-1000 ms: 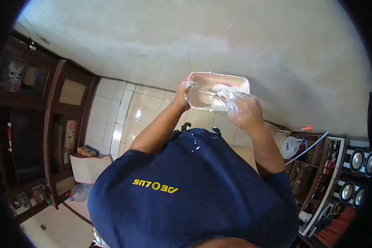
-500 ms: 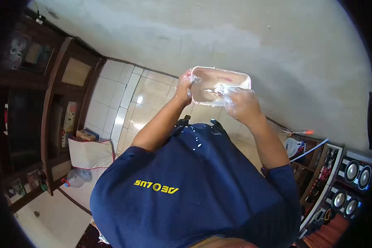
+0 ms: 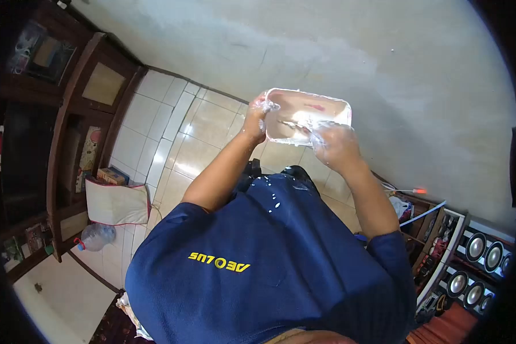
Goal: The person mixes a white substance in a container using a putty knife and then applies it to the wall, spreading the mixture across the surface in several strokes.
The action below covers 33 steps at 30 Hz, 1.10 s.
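Observation:
A pale rectangular tub (image 3: pixel 293 102) with a white-smeared rim is held up in front of the wall, tilted so that its inside faces me. My left hand (image 3: pixel 254 121) grips the tub's left side, its thumb over the rim and coated in white paste. In the tub lies wet white paste (image 3: pixel 311 122). My right hand (image 3: pixel 336 147), also smeared white, reaches over the near right rim with its fingers curled into the paste. A thin streak or stick-like shape shows at those fingers; blur and paste hide what they hold.
A grey, patchily coated wall (image 3: pixel 338 51) rises ahead above a tiled floor (image 3: pixel 209 123). At left stand a dark wooden cabinet (image 3: pixel 69 143), a white cushion-like item (image 3: pixel 117 202) and a large plastic bottle (image 3: pixel 97 236). Speakers (image 3: pixel 476 246) and a shelf (image 3: pixel 436 229) stand at right.
My right hand stays in the tub, its fingers shifted slightly. My left hand keeps its grip on the tub. The view has tilted a little.

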Each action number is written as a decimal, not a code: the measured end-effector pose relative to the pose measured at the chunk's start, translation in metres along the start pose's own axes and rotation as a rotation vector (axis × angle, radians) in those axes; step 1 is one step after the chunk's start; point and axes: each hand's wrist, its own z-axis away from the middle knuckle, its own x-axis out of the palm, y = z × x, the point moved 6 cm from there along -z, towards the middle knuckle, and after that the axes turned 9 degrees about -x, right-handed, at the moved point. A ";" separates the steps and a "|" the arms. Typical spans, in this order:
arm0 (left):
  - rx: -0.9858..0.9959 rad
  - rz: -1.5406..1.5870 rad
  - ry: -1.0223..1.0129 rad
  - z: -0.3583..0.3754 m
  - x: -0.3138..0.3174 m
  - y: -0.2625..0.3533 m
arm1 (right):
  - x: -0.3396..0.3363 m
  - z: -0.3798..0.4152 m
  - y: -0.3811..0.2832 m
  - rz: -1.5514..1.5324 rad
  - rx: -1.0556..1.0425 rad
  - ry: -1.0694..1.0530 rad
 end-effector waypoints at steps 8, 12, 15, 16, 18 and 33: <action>0.046 0.074 0.031 0.006 -0.007 -0.003 | -0.010 -0.006 -0.003 0.169 -0.047 0.164; 0.118 -0.086 0.053 0.001 -0.016 -0.002 | -0.021 -0.010 -0.002 0.052 0.009 0.143; 0.087 0.015 0.034 0.007 -0.015 -0.004 | -0.035 -0.007 -0.010 -0.118 0.111 0.300; 0.068 0.041 0.031 0.007 -0.013 -0.004 | -0.015 -0.005 -0.009 -0.023 0.061 0.170; 0.078 -0.003 0.011 0.006 -0.011 -0.004 | 0.008 -0.003 -0.006 0.026 0.069 -0.057; -0.088 0.010 0.029 0.024 -0.006 -0.003 | -0.014 0.007 -0.024 -0.001 -0.078 0.027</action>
